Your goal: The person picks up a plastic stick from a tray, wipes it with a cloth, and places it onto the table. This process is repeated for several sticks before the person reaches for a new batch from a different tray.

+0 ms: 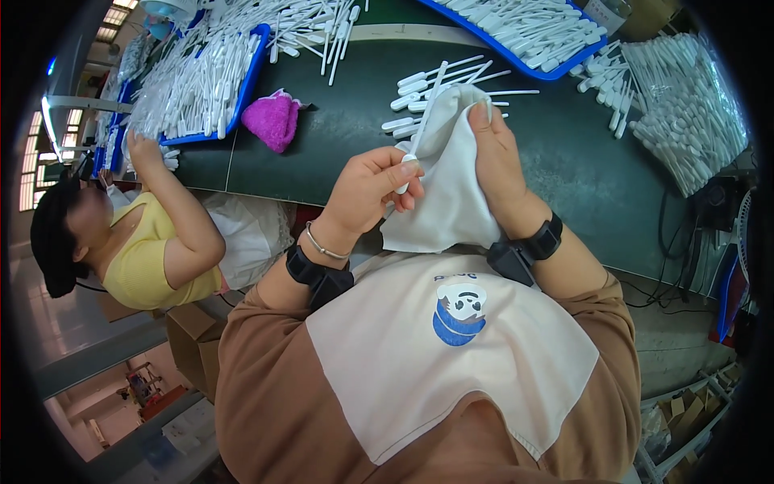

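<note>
The left hand (367, 187) pinches a white plastic stick (419, 129) at its lower end. The right hand (496, 157) grips a white cloth (447, 198) wrapped against the stick, above the dark green counter (339, 153).

Hidden mostly by the white cloth (451, 194): the white plastic stick (421, 129) pinched in the left hand (372, 187). Cut off at top edge: blue tray (516, 48). Blurred beyond telling: far stick piles (145, 89).

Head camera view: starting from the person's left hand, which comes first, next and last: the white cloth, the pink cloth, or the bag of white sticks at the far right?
1. White cloth: touching the left hand, just to its right.
2. Pink cloth: up and to the left on the green table.
3. Bag of white sticks: far right edge.
</note>
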`<action>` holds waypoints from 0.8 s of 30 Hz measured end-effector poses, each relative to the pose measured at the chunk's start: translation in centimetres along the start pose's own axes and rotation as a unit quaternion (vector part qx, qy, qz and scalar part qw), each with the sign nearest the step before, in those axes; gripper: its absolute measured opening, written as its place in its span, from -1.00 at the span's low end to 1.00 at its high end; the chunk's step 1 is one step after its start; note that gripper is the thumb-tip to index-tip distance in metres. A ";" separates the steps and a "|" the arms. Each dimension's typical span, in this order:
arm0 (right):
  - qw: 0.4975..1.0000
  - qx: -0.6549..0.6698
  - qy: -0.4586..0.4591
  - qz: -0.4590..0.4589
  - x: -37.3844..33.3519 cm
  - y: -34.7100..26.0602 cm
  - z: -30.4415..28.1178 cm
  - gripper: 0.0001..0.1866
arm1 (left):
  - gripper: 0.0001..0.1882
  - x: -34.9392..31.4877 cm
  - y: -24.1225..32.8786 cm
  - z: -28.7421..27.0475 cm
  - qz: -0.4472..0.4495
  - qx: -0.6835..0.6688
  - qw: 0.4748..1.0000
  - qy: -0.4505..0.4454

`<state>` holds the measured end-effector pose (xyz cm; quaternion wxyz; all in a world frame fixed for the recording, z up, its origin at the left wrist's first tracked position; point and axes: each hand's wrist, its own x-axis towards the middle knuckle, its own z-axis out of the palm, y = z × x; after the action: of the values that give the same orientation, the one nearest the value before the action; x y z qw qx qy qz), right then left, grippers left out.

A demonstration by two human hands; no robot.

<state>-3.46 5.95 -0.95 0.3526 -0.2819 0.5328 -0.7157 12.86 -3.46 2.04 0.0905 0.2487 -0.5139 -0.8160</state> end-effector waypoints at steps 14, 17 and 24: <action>0.941 -0.261 -0.162 -0.142 -1.3 0.5 0.8 -0.73 | -0.84 2.2 -1.7 0.9 0.315 0.416 0.832 0.190; 0.986 -0.113 -0.111 -0.046 -1.3 0.2 0.9 -0.75 | -0.80 2.1 -1.8 1.5 0.400 0.584 0.696 0.123; 0.991 0.126 -0.045 0.019 -0.2 -2.4 -0.9 -0.75 | -0.88 0.2 -2.3 2.3 0.179 0.361 0.915 0.011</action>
<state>-4.56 7.02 1.15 0.4228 -0.2569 0.4274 -0.7567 11.80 -0.61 0.73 0.1443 0.1773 -0.8084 -0.5425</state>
